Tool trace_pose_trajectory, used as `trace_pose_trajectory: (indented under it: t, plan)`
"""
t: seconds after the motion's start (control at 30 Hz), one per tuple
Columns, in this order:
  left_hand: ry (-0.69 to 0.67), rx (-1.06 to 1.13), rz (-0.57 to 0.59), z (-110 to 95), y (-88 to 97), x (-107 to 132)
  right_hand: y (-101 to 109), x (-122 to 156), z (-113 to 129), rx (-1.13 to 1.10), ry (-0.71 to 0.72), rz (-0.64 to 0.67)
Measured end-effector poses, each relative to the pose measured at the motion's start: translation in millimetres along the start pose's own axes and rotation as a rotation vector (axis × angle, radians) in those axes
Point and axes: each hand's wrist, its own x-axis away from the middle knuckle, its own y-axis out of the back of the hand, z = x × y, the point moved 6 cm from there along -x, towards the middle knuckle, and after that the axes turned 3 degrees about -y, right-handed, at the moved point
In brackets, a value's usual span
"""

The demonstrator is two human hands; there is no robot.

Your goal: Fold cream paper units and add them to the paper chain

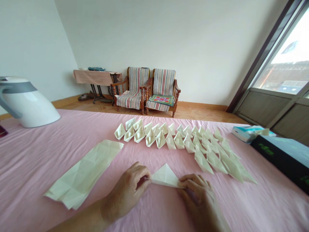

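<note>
A cream sheet of paper [165,176], folded to a triangle with its peak pointing away from me, is held low over the pink cloth. My left hand [131,187] pinches its left corner between thumb and fingers. At the right corner my right hand [196,193] grips the paper, its thumb tucked underneath. Beyond the hands stand several folded paper boats [160,139] in uneven rows, denser toward the right. Left of my left hand lies a stack of creased paper sheets [87,172].
The pink tablecloth [96,129] covers the surface. A white and grey jug [36,104] stands at the left. A dark box [277,158] and a tissue pack [246,133] lie at the right. Two wooden armchairs [177,88] and a cloth-covered sewing table [94,78] stand by the wall.
</note>
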Motion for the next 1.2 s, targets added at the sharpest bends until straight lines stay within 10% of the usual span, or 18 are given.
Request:
trace_pose_trajectory:
  t: [0.9,1.2]
  plan:
    - [0.155,-0.018,-0.069,17.5,-5.5,-3.4,-5.3,-9.0,-13.6,0.168,-0.039,-0.084]
    - [-0.072,-0.075,-0.015,-3.0,-2.8,-4.1,7.2,-6.9,5.8,0.124,0.106,-0.151]
